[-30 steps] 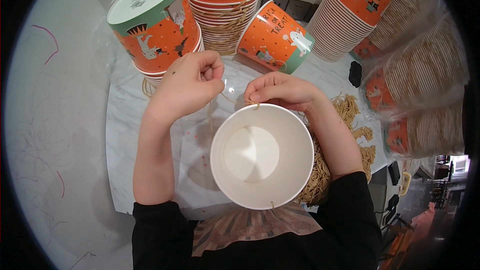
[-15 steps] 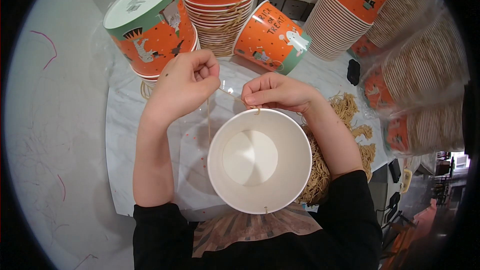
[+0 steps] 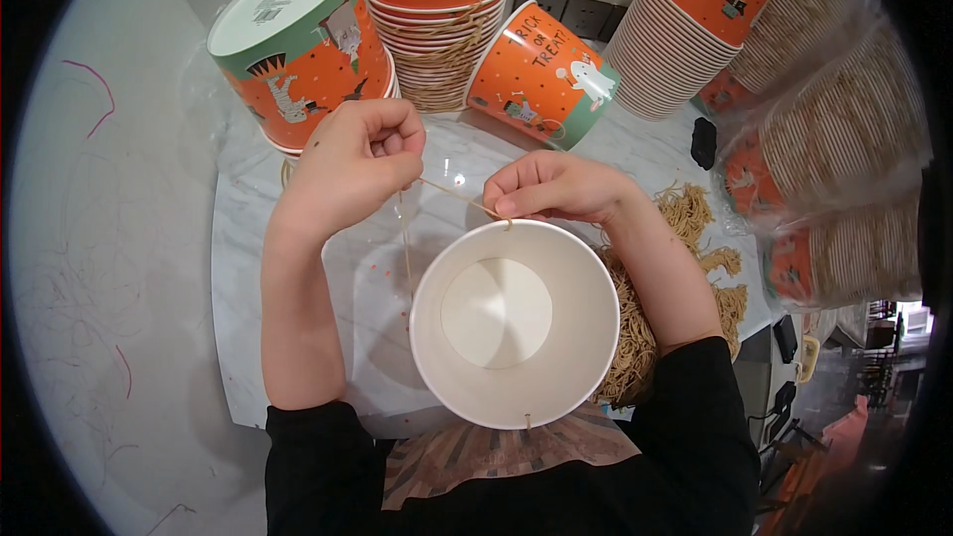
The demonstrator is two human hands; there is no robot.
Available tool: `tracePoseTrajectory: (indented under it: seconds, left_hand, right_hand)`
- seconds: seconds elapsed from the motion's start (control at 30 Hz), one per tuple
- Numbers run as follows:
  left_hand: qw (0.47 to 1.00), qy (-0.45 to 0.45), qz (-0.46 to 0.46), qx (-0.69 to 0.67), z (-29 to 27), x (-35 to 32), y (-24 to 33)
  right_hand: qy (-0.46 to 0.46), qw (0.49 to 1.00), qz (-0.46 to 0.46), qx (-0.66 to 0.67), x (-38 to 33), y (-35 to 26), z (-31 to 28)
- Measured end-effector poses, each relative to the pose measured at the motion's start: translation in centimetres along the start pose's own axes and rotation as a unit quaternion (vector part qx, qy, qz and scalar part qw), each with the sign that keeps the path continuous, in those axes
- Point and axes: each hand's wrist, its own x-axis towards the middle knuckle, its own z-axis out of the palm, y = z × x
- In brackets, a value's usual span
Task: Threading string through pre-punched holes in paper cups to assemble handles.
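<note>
Paper bucket (image 3: 496, 313): just beyond it, left hand (image 3: 362, 159) and right hand (image 3: 556, 187) pinch twine (image 3: 457, 196), apparently mid-tying; next needs steady tension.

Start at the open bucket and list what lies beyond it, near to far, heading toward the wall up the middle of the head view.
Open bucket → right hand → orange bucket → black wall sockets.

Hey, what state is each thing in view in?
Left hand: closed, pinching cord
Right hand: closed, pinching cord
Cord: taut between the hands
Front bucket: mouth facing the camera
Tipped orange bucket: on its side
Left bucket stack: upside down, nested
Middle bucket stack: nested
Unwrapped right stack: nested
Cord pile: loosely heaped
Wrapped stacks: nested in clear plastic
</note>
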Motion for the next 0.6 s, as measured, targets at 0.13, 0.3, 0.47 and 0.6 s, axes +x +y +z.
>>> tracePoseTrajectory:
  seconds: [0.13, 0.3, 0.47, 0.6]
  left_hand:
    - [1.000, -0.001, 0.003, 0.010, 0.3, 0.2, -0.2]
    - [0.998, -0.005, -0.010, 0.056, -0.4, -0.1, 0.8]
    - [0.992, -0.013, -0.014, 0.123, -1.3, -0.2, 0.0]
    - [0.984, -0.035, 0.020, 0.174, -1.6, -0.5, 0.3]
  right_hand:
    - [-0.012, 0.999, 0.008, -0.040, -0.3, 0.0, -0.1]
    - [-0.016, 0.999, 0.006, -0.047, -0.5, -0.8, -0.1]
    - [0.061, 0.985, -0.006, -0.164, -1.1, -1.9, -0.7]
    - [0.020, 0.923, -0.143, -0.356, -5.0, -4.9, -0.1]
